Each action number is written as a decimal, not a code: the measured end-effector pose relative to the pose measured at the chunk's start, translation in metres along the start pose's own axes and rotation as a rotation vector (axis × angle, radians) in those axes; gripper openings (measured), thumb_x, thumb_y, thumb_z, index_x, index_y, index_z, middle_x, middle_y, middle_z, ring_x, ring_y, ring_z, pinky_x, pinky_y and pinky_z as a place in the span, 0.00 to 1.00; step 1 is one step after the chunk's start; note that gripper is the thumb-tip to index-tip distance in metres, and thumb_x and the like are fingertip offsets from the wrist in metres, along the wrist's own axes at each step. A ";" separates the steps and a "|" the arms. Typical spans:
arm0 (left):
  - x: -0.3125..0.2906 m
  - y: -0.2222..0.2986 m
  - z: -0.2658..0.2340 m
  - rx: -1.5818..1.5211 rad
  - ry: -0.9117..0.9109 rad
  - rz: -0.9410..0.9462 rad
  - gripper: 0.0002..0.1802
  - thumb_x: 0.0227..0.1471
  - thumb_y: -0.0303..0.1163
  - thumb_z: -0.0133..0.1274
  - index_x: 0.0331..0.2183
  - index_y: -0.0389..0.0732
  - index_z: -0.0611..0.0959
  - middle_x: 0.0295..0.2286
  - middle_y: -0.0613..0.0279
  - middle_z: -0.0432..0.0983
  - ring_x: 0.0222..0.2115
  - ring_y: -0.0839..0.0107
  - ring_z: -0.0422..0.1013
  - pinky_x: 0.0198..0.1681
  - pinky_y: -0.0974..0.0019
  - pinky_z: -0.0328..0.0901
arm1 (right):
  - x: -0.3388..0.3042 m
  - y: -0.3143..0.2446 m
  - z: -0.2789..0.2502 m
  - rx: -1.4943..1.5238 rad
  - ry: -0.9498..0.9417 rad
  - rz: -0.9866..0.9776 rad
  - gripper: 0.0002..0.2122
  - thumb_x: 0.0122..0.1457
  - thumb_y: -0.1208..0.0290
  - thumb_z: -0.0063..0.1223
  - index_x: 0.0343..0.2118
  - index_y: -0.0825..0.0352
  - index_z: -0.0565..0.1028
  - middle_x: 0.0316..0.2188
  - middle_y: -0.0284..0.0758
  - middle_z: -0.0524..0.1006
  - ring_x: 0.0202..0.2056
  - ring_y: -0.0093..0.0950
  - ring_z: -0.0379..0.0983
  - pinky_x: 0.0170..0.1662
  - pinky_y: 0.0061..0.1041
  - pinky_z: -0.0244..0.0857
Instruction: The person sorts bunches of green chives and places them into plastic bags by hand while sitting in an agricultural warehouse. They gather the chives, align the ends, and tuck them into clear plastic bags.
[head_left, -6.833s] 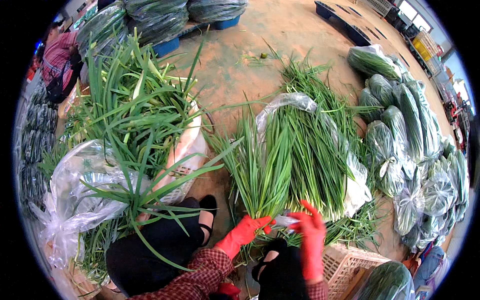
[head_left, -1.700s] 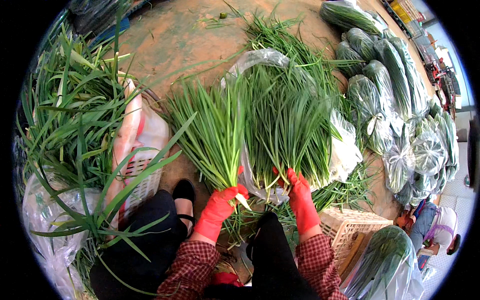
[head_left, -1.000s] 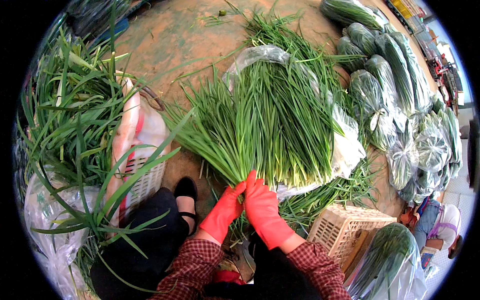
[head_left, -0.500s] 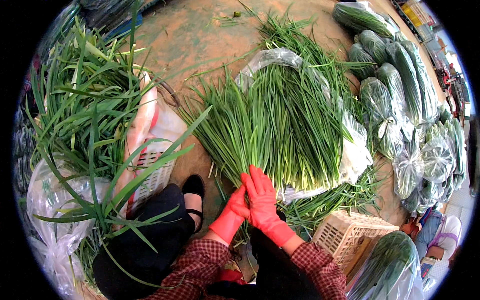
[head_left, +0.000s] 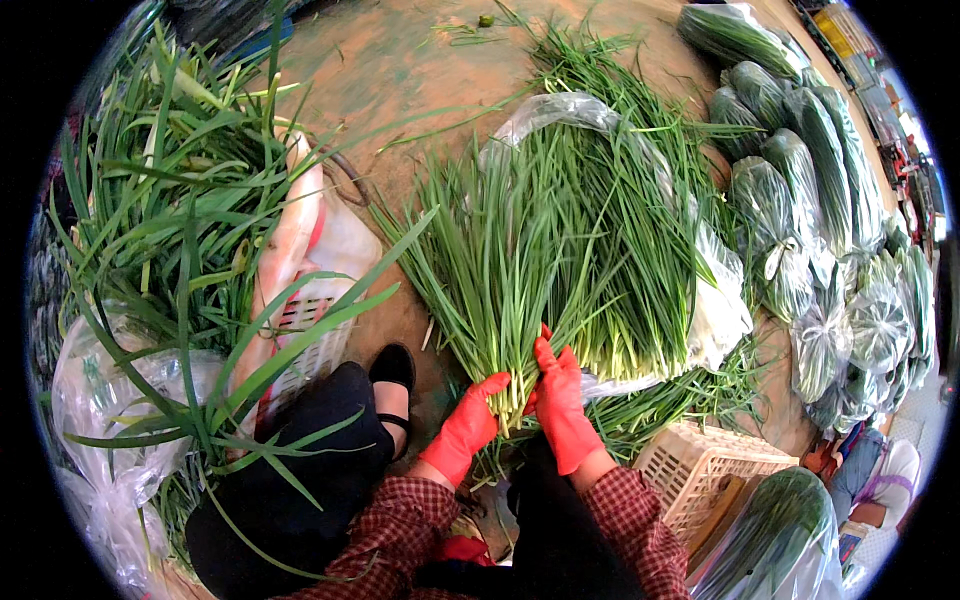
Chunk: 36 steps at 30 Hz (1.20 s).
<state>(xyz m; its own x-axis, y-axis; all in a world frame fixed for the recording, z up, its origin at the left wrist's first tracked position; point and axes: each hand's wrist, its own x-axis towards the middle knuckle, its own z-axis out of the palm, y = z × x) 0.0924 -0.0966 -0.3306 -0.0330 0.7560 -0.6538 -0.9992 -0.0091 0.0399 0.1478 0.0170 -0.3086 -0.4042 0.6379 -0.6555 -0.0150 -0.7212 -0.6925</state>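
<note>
Clear bagged greens [head_left: 800, 210] are piling up at 3 o'clock; left hand [head_left: 470, 425] and right hand [head_left: 560, 405] are both gripping the chive bunch [head_left: 500, 270], fingers closed around its base.

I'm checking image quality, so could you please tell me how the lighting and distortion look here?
Head view: even daylight, soft shadows; white glare on the clear plastic sheet; the fisheye bends the bagged greens toward the black rim; the gloved left hand, right hand and chive bundle are sharp.
</note>
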 end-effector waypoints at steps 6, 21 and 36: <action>-0.005 0.007 -0.010 -0.232 -0.159 -0.060 0.26 0.53 0.40 0.42 0.47 0.28 0.69 0.44 0.42 0.69 0.46 0.46 0.66 0.52 0.47 0.58 | -0.001 0.003 -0.006 0.092 0.061 0.085 0.16 0.59 0.65 0.48 0.47 0.66 0.69 0.34 0.31 0.74 0.31 0.23 0.69 0.33 0.21 0.64; -0.018 0.007 -0.029 0.297 -0.014 0.150 0.22 0.47 0.32 0.51 0.43 0.29 0.73 0.20 0.60 0.72 0.22 0.74 0.66 0.28 0.69 0.61 | 0.023 -0.084 -0.012 -0.437 0.223 -0.496 0.12 0.52 0.66 0.57 0.34 0.70 0.76 0.29 0.29 0.75 0.30 0.20 0.69 0.35 0.22 0.63; -0.007 0.024 -0.002 -0.265 -0.058 0.186 0.26 0.48 0.32 0.51 0.50 0.41 0.68 0.34 0.66 0.75 0.21 0.76 0.63 0.28 0.68 0.59 | 0.023 0.002 -0.024 -1.727 0.227 -0.151 0.33 0.49 0.46 0.50 0.48 0.72 0.64 0.31 0.47 0.76 0.33 0.43 0.75 0.37 0.38 0.67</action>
<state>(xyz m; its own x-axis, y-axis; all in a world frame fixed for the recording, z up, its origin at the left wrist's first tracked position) 0.0686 -0.1040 -0.3266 -0.2218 0.7616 -0.6090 -0.9479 -0.3148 -0.0485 0.1603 0.0373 -0.3322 -0.3640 0.7971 -0.4818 0.9302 0.3372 -0.1449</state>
